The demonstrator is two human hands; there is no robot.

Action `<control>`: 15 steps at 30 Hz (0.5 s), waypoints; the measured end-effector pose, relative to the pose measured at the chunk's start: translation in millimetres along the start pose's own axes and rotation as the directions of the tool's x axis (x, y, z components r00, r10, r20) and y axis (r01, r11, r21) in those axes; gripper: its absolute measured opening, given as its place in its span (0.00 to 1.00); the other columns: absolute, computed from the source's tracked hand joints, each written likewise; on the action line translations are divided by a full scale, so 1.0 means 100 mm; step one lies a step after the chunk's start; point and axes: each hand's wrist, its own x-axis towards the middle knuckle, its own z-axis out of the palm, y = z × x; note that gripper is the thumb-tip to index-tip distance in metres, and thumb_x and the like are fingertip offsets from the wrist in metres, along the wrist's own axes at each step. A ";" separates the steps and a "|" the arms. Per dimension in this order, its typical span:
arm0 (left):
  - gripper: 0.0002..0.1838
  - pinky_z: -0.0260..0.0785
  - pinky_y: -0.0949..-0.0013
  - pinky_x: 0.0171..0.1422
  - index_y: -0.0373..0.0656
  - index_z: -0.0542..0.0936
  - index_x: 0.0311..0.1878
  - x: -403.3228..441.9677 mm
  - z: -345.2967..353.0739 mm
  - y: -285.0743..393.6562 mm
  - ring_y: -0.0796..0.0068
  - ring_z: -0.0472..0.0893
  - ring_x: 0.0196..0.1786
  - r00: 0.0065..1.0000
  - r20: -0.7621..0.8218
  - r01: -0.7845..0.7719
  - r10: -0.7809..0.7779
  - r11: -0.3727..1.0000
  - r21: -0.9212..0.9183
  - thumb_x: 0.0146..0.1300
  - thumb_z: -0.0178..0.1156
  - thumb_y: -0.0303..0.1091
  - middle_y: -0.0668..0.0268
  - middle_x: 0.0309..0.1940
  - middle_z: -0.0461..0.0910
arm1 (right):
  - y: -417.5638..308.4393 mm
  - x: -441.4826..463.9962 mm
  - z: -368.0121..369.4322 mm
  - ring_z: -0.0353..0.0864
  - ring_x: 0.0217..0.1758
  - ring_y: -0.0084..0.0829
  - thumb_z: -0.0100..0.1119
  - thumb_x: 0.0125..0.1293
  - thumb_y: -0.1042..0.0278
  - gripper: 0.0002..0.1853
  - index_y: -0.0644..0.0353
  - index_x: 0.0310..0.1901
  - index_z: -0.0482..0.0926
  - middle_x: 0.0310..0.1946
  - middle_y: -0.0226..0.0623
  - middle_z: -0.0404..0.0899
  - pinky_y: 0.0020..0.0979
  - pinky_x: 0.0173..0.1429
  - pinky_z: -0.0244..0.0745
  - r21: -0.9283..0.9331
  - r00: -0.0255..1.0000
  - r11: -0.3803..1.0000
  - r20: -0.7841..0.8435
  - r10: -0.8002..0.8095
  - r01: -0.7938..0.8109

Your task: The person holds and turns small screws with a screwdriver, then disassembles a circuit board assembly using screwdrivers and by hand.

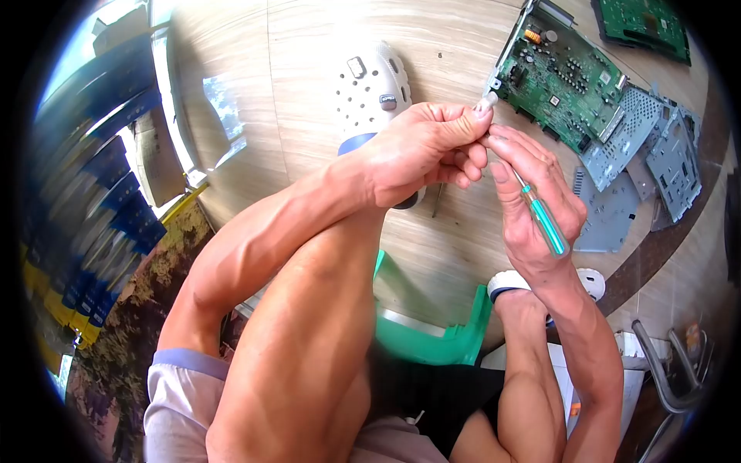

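Note:
My right hand (538, 181) is closed around a screwdriver (545, 221) with a green and clear handle; its shaft points up toward the fingertips of my other hand. My left hand (436, 143) pinches a small pale object (488, 101) between thumb and forefinger, too small to name. The two hands nearly meet at the fingertips, above the floor. Just right of them lies a green circuit board (567, 89) in a metal frame, its near corner close to the pinched object.
Perforated metal plates (621, 139) lie on the tiled floor (309, 46) at the right, with another circuit board (644, 27) at the top right. A white clog (372, 89) is on my foot. Below is a green plastic stool (440, 343). Metal tubing (664, 374) stands at lower right.

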 end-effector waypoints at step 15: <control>0.14 0.82 0.70 0.44 0.39 0.83 0.51 -0.05 -0.04 0.03 0.74 0.88 0.38 0.999 0.027 -0.025 0.026 0.999 -0.038 0.82 0.54 0.39 0.61 0.41 0.88 | 0.00 0.03 -0.01 0.90 0.50 0.40 0.70 0.68 0.77 0.11 0.64 0.50 0.86 0.46 0.45 0.89 0.35 0.55 0.84 0.075 0.997 0.995 -0.005 0.074 -0.073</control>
